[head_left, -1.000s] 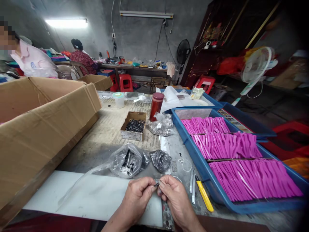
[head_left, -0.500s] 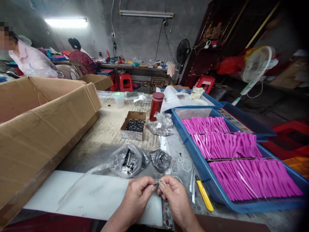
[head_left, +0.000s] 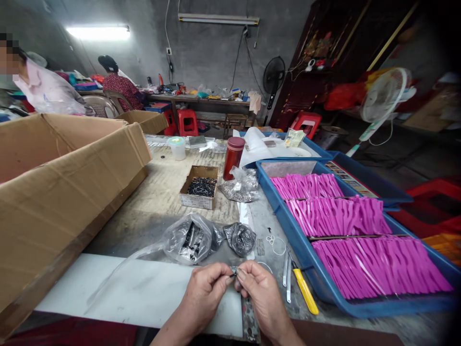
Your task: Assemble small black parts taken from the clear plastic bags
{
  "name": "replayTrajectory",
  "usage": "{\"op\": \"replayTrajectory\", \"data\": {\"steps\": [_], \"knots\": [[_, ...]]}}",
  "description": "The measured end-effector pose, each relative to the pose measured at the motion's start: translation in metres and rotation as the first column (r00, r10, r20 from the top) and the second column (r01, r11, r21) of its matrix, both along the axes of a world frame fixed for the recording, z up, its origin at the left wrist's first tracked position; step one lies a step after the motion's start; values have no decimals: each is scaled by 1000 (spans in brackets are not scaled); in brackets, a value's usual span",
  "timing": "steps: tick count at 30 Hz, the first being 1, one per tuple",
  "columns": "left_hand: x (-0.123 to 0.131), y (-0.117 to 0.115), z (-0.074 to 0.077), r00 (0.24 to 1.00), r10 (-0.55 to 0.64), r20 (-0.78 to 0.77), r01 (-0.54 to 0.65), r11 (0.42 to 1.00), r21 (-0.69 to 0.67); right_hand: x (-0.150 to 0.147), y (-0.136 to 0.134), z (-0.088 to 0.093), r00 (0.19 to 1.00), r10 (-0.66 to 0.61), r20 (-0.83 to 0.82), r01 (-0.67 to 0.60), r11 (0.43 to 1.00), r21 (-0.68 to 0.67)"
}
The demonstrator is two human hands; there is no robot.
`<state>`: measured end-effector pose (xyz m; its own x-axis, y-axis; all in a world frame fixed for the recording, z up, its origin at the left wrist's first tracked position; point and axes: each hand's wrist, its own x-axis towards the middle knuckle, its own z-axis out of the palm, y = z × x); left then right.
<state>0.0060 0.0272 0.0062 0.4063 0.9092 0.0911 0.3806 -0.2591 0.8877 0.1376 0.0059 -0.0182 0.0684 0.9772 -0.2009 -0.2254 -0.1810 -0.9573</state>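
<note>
My left hand [head_left: 209,286] and my right hand [head_left: 257,286] meet at the front edge of the table, thumbs and fingers pinched together. Between their fingertips is a small dark piece [head_left: 232,275], too small to name and gripped from both sides. Just beyond my hands lie an open clear bag [head_left: 189,240] with small black parts in it and a crumpled dark plastic bag [head_left: 240,239]. A white sheet [head_left: 144,293] lies partly under my left forearm. To the right of my right hand are thin metal strips [head_left: 287,278] and a yellow-handled tool [head_left: 305,290].
A blue crate [head_left: 288,218] with rows of pink pieces [head_left: 382,266] stands at the right. A large cardboard box [head_left: 72,192] fills the left. Farther back are a small box of black pins [head_left: 199,187] and a red flask [head_left: 233,158]. Two people sit at the back left.
</note>
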Motion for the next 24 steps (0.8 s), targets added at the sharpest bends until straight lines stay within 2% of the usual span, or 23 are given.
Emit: {"op": "replayTrajectory", "data": {"steps": [12, 24], "knots": [[0, -1, 0, 1000, -11, -7, 11, 1000, 2, 0, -1, -1, 1000, 11, -28, -11, 1000, -10], [0, 0, 2, 1000, -3, -13, 3, 1000, -7, 0, 0, 5, 993, -18, 114, 18, 1000, 5]]}}
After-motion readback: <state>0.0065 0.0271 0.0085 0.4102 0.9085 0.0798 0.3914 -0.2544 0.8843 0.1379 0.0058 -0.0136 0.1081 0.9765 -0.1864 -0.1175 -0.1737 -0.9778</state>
